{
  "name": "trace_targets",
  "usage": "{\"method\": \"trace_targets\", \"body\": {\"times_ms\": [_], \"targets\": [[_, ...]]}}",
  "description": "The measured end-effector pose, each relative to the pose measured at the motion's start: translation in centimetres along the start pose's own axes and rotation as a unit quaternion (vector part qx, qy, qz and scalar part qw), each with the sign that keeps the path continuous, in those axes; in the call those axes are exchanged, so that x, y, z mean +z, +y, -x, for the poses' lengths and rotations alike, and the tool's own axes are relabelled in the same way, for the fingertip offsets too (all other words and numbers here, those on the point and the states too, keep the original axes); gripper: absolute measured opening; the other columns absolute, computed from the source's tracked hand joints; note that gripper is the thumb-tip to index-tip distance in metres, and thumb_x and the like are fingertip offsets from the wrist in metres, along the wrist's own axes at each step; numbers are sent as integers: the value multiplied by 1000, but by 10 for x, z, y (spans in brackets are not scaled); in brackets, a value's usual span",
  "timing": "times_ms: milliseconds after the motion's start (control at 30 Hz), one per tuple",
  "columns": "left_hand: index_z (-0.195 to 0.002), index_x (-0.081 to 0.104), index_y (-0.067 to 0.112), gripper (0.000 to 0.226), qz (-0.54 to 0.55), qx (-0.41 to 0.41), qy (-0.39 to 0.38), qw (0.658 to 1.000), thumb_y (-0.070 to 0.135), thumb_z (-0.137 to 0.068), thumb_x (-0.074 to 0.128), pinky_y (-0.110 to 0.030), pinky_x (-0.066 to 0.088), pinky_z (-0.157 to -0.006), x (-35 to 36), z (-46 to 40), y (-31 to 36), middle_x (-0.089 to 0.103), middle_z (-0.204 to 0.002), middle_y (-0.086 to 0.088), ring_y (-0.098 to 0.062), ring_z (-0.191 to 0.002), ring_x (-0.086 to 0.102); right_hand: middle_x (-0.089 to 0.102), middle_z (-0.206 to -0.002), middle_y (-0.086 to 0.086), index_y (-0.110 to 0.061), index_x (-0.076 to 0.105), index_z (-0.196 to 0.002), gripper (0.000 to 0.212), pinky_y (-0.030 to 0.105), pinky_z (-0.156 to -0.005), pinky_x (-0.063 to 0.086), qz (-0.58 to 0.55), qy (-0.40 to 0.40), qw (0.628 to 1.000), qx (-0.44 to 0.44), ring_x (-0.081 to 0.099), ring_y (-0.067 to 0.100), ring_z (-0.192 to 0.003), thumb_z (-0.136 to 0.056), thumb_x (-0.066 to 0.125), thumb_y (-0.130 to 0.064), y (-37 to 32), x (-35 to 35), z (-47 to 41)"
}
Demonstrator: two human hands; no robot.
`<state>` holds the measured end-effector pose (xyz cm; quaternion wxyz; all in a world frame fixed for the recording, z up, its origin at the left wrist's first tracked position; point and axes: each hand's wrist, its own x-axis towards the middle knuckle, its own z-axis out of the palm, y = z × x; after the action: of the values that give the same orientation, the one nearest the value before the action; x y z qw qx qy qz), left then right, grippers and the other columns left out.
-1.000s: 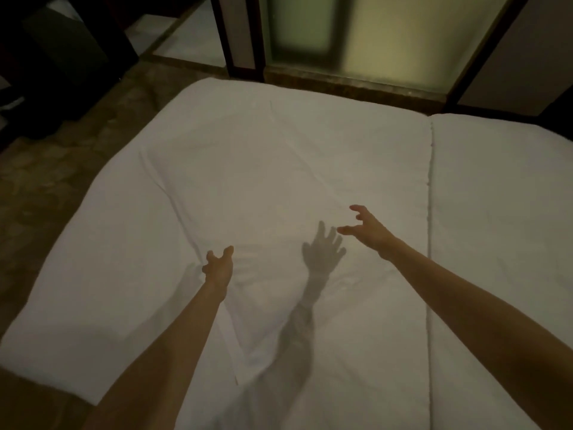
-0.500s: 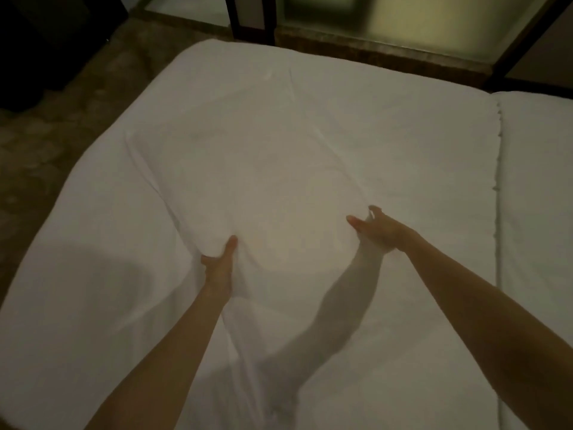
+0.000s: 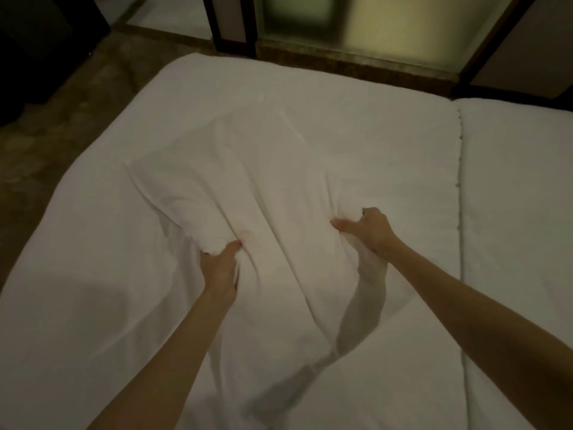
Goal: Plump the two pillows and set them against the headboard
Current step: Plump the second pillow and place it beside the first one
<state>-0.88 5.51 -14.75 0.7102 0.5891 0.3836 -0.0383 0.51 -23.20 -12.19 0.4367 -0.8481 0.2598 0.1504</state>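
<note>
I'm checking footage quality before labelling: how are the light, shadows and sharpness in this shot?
Head view: dim, warm light; white pillow barely separates from the white bedding. Right hand casts a soft shadow beneath its forearm; left hand is fairly sharp. Frosted panel behind is blurred, and the frame edges bow.

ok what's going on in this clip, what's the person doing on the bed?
A person is leaning over a white bed, both arms stretched out. The left hand and right hand each grip a bunched handful of a white pillow lying on the bed, near its closer edge. The fabric is creased between the two grips. Only one pillow shows, and no headboard is in view, so nothing has been set in place yet.
</note>
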Motion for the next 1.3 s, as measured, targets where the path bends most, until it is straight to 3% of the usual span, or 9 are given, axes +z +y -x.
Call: {"method": "trace_targets", "body": {"times_ms": [133,233,333,533,733,900,1000,1133,1300], "targets": [[-131,53,5,63,5,21,-16,1000,10,-72,77,-39,51,-97,-5,33,23,64,-125,-11,-24,-109,63,56,-60,2,-15,47,-56,47,30,-53,39,-23,47,997,-58,57,25,-59,-65,79,-47,-20,-27,42],[-127,55,4,56,7,52,-41,998,7,-74,72,-28,54,-85,-1,62,43,65,-121,-11,-22,-102,65,44,-48,-5,-19,39,-47,51,26,-44,26,-32,90,990,-104,42,13,-44,-67,79,-42,-37,-56,75],[-123,58,5,50,4,105,-72,992,4,-74,68,-13,54,-64,11,97,63,69,-111,-6,-12,-84,66,41,-45,-5,-18,36,-45,52,25,-44,24,-43,139,979,-143,37,12,-41,-68,79,-38,-48,-90,108],[-107,52,22,40,0,162,-128,978,3,-74,67,0,41,-44,47,190,82,59,-81,15,17,-50,57,50,-49,2,-17,40,-47,48,28,-46,34,-86,237,951,-181,45,19,-45,-74,75,-34,-15,-170,193],[-105,56,22,36,-20,188,-201,961,9,-73,68,-12,48,-55,89,305,57,64,-89,10,-4,-75,60,48,-49,7,-14,40,-47,49,32,-46,35,-126,319,919,-195,45,20,-46,-76,75,-32,70,-252,278],[-107,56,25,37,-36,213,-255,942,15,-74,68,-17,47,-63,136,419,2,64,-93,12,-5,-83,60,45,-46,11,-3,44,-48,52,31,-43,34,-128,377,893,-208,41,20,-43,-77,74,-34,166,-336,352],[-109,57,24,37,-42,221,-287,931,14,-75,67,-16,48,-63,164,478,-34,64,-94,11,-5,-83,61,48,-45,18,6,44,-48,58,41,-43,39,-123,399,888,-195,42,22,-44,-77,74,-34,222,-380,386],[-110,56,22,39,-50,213,-314,924,12,-74,67,-20,48,-64,203,540,-74,64,-94,10,-7,-83,61,34,-42,3,-16,30,-45,58,35,-44,30,-102,435,874,-193,32,16,-43,-79,74,-31,285,-430,420],[-109,55,22,38,-83,215,-348,909,12,-74,66,-19,47,-61,254,587,-114,61,-91,11,-6,-81,59,31,-44,-1,-22,24,-46,61,39,-48,32,-85,484,859,-147,33,17,-47,-79,73,-29,352,-460,442]]}}
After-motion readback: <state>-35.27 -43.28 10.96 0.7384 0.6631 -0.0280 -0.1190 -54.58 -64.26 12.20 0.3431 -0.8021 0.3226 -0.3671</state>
